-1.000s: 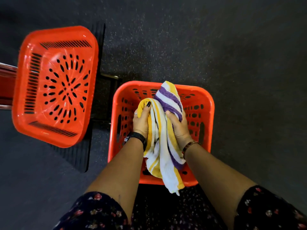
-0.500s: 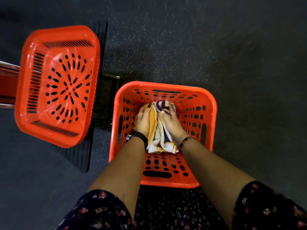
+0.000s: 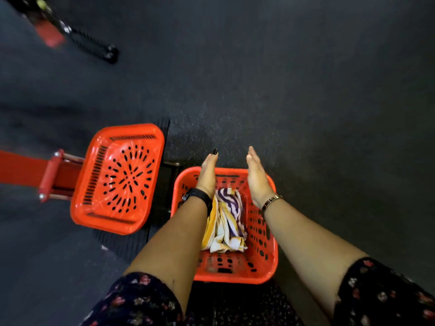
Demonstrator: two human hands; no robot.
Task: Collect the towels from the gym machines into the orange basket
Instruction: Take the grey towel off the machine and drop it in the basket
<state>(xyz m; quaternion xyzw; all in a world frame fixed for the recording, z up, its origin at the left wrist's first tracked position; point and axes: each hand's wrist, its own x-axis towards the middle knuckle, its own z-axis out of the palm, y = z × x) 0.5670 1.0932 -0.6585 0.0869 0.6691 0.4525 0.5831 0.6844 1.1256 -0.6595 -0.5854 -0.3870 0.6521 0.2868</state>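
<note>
Currently: striped towel, crumpled in orange basket, lower centre of frame. Soft, light, limp by the look; best gathered by a bunched fold. Left hand and right hand above far rim, fingers straight, holding nothing.

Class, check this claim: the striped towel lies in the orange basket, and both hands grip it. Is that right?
Wrong on the hands. The head view shows the striped towel in the orange basket, but the left hand and right hand are open, fingers straight, holding nothing.
</note>
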